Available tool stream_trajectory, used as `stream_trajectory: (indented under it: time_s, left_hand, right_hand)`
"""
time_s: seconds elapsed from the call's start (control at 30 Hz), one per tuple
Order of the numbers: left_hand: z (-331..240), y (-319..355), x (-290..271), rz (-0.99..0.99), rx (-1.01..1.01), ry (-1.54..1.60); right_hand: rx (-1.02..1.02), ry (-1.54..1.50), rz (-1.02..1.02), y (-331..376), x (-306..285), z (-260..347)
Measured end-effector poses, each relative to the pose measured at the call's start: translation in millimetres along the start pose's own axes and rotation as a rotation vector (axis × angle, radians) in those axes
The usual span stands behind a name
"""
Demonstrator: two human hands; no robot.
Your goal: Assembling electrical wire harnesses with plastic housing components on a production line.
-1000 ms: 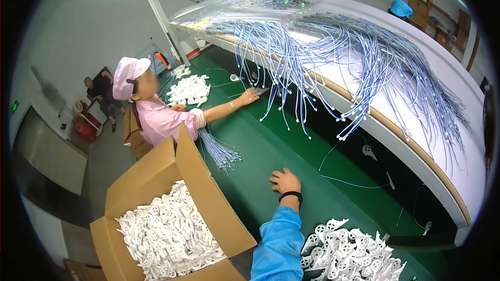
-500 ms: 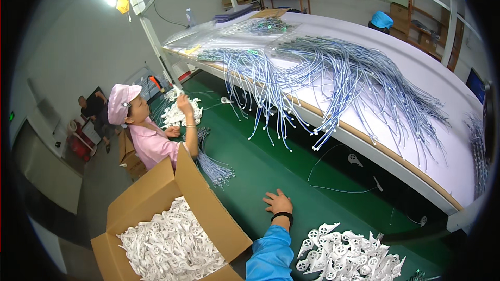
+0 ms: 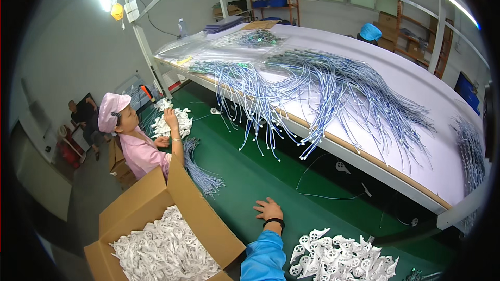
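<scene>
Green table (image 3: pixel 250 177) under left hand (image 3: pixel 269 209) — grip flat, fingers spread, empty.

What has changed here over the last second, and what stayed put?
The co-worker in the pink cap drew the outstretched arm back from the green table and now holds a white plastic part up with a raised hand. The left hand still rests flat on the table. The cardboard box and white parts pile stayed.
</scene>
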State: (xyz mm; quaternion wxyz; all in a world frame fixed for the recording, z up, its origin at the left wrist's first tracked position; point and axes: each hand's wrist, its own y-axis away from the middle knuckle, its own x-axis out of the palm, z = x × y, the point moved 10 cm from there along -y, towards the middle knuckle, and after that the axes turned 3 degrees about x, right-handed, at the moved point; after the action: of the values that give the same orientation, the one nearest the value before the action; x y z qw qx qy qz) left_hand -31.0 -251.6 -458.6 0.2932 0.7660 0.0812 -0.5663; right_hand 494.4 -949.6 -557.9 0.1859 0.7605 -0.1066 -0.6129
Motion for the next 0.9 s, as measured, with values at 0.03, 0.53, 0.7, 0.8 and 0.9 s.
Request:
stream_trajectory:
  time_s: [0.03,0.53,0.7,0.8,0.9]
  left_hand:
    - [-0.1,2.5,-4.0,-0.017,0.004,0.002]
    - [-9.1,11.3,-3.5,-0.074,0.068,-0.01]
    - [-60.6,-4.5,-22.9,-0.134,0.295,0.13]
    - [-105.2,-10.3,-45.6,-0.23,0.553,0.351]
    - [-181.7,-1.0,-47.0,-0.324,0.763,0.469]
  right_hand:
    - [0.159,-0.258,0.26,-45.3,-70.6,6.7]
    - [0.467,-0.813,0.483,-53.4,-237.1,23.5]
    - [0.744,-0.975,0.325,-39.4,-269.4,6.5]
    - [0.822,-1.015,0.251,-39.6,-277.8,-5.3]
    - [0.831,-1.067,0.353,-14.6,-231.1,-12.8]
